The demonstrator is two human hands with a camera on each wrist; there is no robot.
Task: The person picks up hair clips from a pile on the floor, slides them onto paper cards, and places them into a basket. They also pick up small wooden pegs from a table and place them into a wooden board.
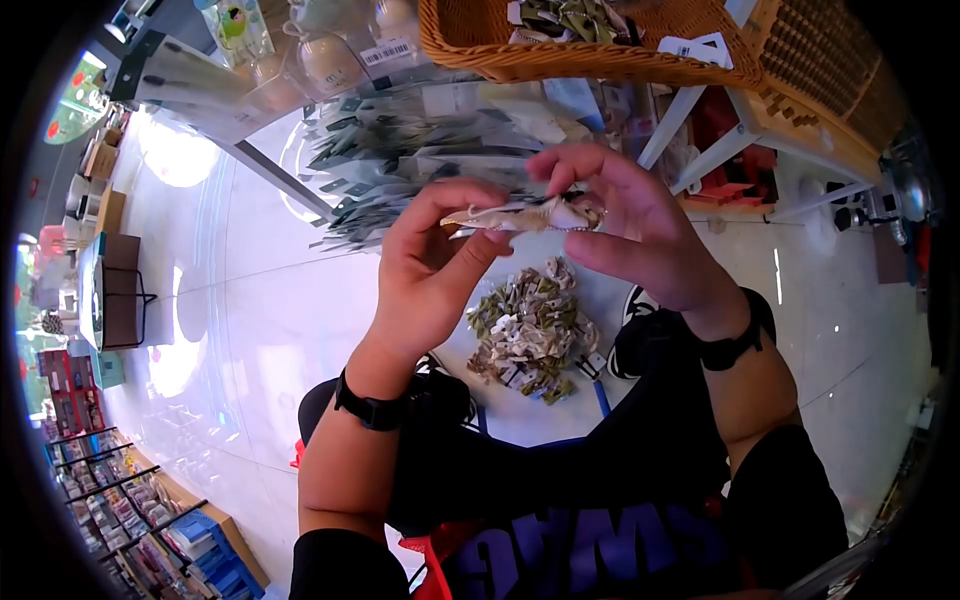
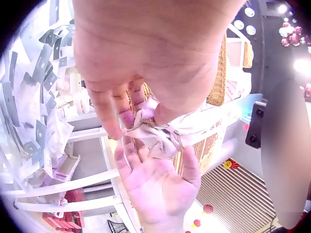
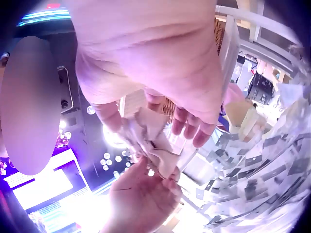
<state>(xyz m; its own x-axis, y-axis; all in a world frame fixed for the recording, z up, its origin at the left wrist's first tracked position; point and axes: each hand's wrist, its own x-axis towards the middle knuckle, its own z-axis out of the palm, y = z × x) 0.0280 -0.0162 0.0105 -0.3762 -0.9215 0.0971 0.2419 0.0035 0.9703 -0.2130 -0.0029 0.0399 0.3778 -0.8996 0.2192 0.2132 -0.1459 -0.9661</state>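
Note:
A pale cream fabric bow with beaded edging (image 1: 545, 216) is held up between both hands in the head view. The left hand (image 1: 425, 265) pinches its left end between thumb and fingers. Around the bow's right end, the right hand (image 1: 650, 235) has its thumb and fingers spread apart, loosely bent. In the left wrist view the bow (image 2: 163, 138) hangs from the left hand (image 2: 150, 53), with the right hand (image 2: 158, 189) palm-up below. The right wrist view shows the bow (image 3: 155, 141) near the right hand's (image 3: 150, 58) thumb; contact is hard to tell.
A pile of green and cream fabric pieces (image 1: 535, 330) lies on the floor between the person's shoes. Behind it are many clear packets with grey tags (image 1: 400, 160). A wicker basket (image 1: 600, 62) stands above on a white-framed stand (image 1: 672, 125). Shelves of goods (image 1: 130, 500) are at the far left.

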